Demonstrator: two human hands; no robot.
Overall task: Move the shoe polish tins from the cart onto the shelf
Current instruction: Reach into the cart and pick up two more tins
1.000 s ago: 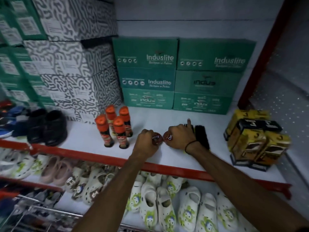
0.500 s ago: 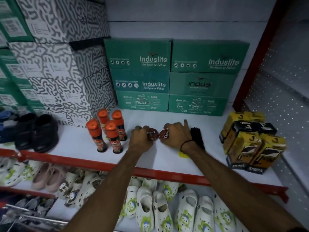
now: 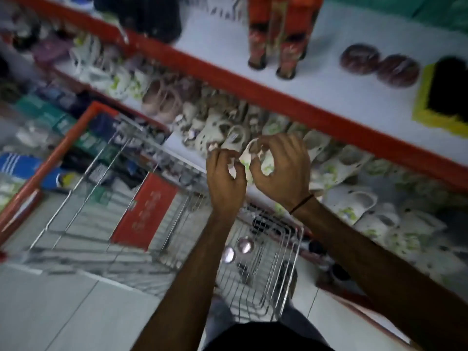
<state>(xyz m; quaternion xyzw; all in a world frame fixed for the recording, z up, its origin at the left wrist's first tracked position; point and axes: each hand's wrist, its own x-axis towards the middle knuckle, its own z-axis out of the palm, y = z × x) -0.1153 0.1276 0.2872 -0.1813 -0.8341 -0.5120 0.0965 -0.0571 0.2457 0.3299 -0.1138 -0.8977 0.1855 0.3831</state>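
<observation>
**Two tins shelved, two waiting in the cart**

At 9 o'clock in the head view stands the wire cart (image 3: 162, 219), its red rim angled toward the shelving. Low in its basket, at about 6 o'clock, lie two round, pale, shiny discs (image 3: 238, 249), touching or nearly so; the frame is blurred, but they look like the remaining shoe polish tins.

Just above centre hover both hands, over the cart's far edge and in front of the lower row of white clogs (image 3: 349, 206). The left hand (image 3: 224, 178) is loosely curled, fingers bent inward, gripping nothing that I can see. The right hand (image 3: 278, 168) is likewise half-curled with fingertips drawn together and seems empty, though the pale clogs behind make that hard to confirm.

At 1 o'clock, on the white shelf (image 3: 329, 97), two dark red tins (image 3: 379, 63) lie flat side by side, between the orange-capped bottles (image 3: 278, 34) and a black brush (image 3: 448, 92).

Such tins are probably light, rigid and smooth-sided. I would pinch each across its rim, thumb opposite fingers, reaching down between the wires; the slick lid may slip, and a drop could dent it.
</observation>
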